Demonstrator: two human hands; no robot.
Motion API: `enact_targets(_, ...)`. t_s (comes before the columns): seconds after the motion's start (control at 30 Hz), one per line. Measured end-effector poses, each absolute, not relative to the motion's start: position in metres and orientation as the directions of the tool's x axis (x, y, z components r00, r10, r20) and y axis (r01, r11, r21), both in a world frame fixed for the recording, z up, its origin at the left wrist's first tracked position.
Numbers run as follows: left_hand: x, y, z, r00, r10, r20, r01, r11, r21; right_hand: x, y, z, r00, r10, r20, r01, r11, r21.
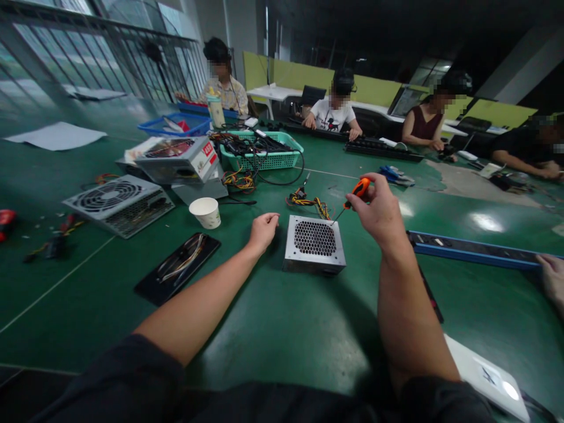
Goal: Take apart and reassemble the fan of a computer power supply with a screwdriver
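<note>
In the middle of the table a grey computer power supply (314, 241) lies with its honeycomb vent facing up. My right hand (381, 207) grips the orange and black handle of a screwdriver (362, 187). The thin shaft slants down to the left, its tip at the far right corner of the power supply. To the left of the metal case, apart from it, my left hand (263, 232) is closed, thumb and fingers pressed together. Whatever it may hold is too small to see. Yellow and black cables (315, 203) trail behind the case.
To my left are a paper cup (205, 212), a black tray with wires (178, 267) and more power supplies (118, 202). Behind them stands a green basket of cables (282, 154). At right lie a blue power strip (476, 249) and another person's hand (553, 279). Several people sit opposite.
</note>
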State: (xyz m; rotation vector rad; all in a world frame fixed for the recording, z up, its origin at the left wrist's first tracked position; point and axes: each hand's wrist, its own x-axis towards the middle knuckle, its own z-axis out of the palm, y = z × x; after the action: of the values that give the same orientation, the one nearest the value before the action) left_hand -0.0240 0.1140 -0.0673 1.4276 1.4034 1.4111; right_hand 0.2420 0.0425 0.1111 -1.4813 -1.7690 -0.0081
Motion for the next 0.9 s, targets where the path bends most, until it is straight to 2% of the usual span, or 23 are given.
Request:
enact_targets(0.37,-0.024,0.115,-0.068,-0.162,0.957,0.241,0.229,-0.201,0.953,0.241,0.054,0.097,-0.024,0.852,0.524,0.847,0.296,-0.442)
enact_targets(0.73,-0.024,0.114,-0.068,-0.165,0.953,0.256,0.23,-0.215,0.949,0.241,0.05,0.093,-0.144,0.917,0.372,0.888,0.285,-0.361)
enact_targets(0.9,-0.024,0.114,-0.068,-0.169,0.953,0.251,0.223,-0.211,0.952,0.241,0.051,0.093,-0.141,0.904,0.405,0.876,0.304,-0.374)
